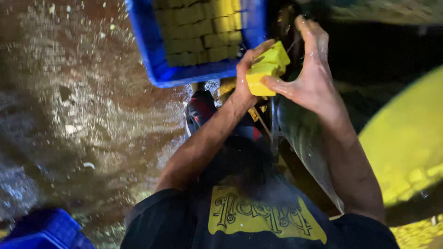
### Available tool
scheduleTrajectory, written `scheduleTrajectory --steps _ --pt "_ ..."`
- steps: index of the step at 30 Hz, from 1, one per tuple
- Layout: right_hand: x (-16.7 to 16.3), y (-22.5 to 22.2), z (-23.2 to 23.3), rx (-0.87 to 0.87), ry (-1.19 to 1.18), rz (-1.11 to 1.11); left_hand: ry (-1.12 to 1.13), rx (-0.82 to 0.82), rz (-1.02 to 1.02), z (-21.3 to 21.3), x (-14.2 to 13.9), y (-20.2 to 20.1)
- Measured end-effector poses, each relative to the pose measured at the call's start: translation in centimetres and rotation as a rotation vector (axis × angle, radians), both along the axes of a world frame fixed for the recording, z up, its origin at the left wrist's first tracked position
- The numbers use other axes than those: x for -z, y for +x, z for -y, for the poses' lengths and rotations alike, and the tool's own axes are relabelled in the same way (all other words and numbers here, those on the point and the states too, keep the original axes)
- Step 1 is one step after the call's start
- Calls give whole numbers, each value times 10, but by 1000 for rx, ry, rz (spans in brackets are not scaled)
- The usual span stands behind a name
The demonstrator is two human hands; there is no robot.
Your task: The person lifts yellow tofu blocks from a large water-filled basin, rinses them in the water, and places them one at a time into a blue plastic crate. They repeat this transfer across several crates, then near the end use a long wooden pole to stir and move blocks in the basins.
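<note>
While we lean over the wet floor (78,106), both our hands close on one yellow block (266,69).

As we look down, the wet brown floor spreads widest, left of the blue crate (159,60), speckled with pale bits. That crate sits at the top, packed with rows of yellow blocks (203,32). Right of the crate and lower, a large yellow mass (406,143) curves out of the dark. Just below the crate's right corner, our left hand (244,83) and right hand (314,74) meet: each grip is pressed against the yellow block, thumbs and fingers pinching it from opposite sides, clear of the crate's rim.
</note>
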State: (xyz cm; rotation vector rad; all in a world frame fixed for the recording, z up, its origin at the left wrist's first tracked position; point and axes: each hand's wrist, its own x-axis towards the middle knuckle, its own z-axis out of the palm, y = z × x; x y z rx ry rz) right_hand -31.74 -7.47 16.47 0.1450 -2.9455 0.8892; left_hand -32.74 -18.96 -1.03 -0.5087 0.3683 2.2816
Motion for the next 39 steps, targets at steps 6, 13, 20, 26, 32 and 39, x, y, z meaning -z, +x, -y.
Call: scheduleTrajectory --steps 6,13,20,26,32,39 --pt "137 -70 15 96 -931 934 87 -37 118 21 104 -43" --pt "230 -113 59 50 -452 1001 -769 79 -312 72 219 -78" --pt "258 -110 85 201 -22 1027 -1253 909 -643 74 252 -77" --pt "194 -39 29 266 -542 537 -1409 1143 -853 83 266 -72" --pt "70 149 26 567 -777 458 -1700 828 -1200 67 178 -39" --pt "-71 385 -45 986 -801 -3 -672 105 -1685 -68 -70 127"
